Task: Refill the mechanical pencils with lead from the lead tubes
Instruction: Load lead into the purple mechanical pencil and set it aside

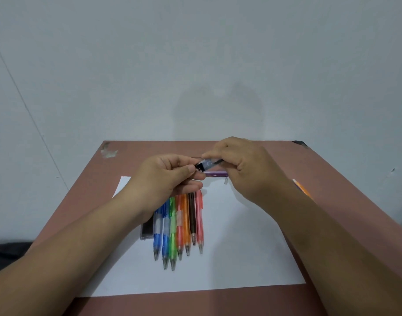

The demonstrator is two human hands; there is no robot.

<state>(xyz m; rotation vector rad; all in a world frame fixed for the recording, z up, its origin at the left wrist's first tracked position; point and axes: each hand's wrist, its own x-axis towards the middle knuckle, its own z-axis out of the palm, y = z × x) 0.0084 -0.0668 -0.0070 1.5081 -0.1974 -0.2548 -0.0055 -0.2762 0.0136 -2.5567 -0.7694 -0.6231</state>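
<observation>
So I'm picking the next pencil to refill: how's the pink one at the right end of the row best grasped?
Pinch the pink pencil mid-barrel, coming from above and the right. That side is open paper, while the brown pencil lies close on its left.

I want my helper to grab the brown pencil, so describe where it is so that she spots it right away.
Find the white sheet of paper on the reddish-brown table. A row of coloured mechanical pencils lies on it, tips toward the person. The brown pencil is second from the right, between an orange one and a pink one, and is the only dark barrel.
</observation>
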